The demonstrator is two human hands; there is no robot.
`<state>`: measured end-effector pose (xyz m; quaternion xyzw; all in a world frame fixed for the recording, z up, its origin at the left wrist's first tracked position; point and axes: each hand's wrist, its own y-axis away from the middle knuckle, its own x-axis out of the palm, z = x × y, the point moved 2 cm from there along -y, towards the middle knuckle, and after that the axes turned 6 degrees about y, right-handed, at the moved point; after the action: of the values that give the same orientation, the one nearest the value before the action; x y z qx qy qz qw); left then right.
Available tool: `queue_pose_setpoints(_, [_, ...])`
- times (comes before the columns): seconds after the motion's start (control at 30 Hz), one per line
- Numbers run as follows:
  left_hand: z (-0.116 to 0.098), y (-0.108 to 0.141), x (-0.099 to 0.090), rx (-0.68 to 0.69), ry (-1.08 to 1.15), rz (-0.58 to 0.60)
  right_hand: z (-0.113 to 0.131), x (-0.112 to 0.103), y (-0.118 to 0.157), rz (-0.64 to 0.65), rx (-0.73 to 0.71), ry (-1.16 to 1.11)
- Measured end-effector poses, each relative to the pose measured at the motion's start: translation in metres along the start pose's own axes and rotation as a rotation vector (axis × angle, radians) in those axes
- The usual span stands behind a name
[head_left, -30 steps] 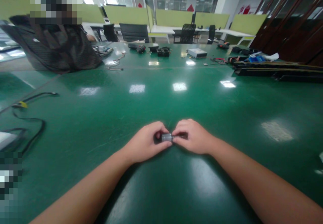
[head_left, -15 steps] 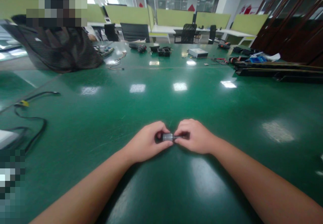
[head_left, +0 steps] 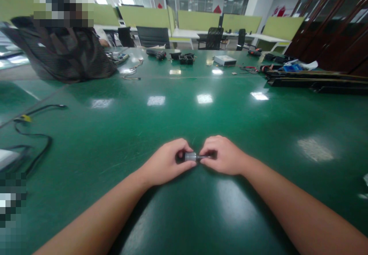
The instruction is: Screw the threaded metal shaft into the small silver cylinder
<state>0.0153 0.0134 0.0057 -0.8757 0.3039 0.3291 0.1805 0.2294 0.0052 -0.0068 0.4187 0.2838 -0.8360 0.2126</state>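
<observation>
In the head view a small grey cylinder (head_left: 190, 156) with a dark left end and a thin dark shaft (head_left: 203, 157) on its right lies level between my hands. My left hand (head_left: 169, 161) is closed around the cylinder, thumb below and fingers above. Thumb and fingertips of my right hand (head_left: 222, 155) close on the shaft near the cylinder's right end. Both hands are low over the green tabletop (head_left: 172, 209). The shaft's far end is partly hidden in my right palm, and the exact kind of part is too small to tell.
A big dark bag (head_left: 71, 51) stands at the back left. Black cables (head_left: 43, 135) lie at the left edge. Farther back are a silver box (head_left: 224, 60) and black parts (head_left: 186, 58). Long black rails (head_left: 316, 80) lie at the back right.
My right fingertips have shifted very slightly to the right, so the gap between the hands is a little wider. My left hand keeps its hold on the cylinder.
</observation>
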Motion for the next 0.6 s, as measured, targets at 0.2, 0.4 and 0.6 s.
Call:
queue_pose_setpoints(0.2, [0.0001,-0.0003,0.0001,-0.002,-0.01,-0.004,-0.0029,-0.0021,0.0014,0.001,0.017,-0.008])
queue_pose_setpoints(0.4, [0.0002,0.0002,0.0,0.004,0.002,-0.013,-0.0068,-0.0056,0.0021,-0.003,0.017,-0.002])
queue_pose_setpoints(0.6, [0.0007,-0.0002,-0.0013,0.018,0.003,-0.02,-0.0081,-0.0088,0.003,0.009,0.036,0.0])
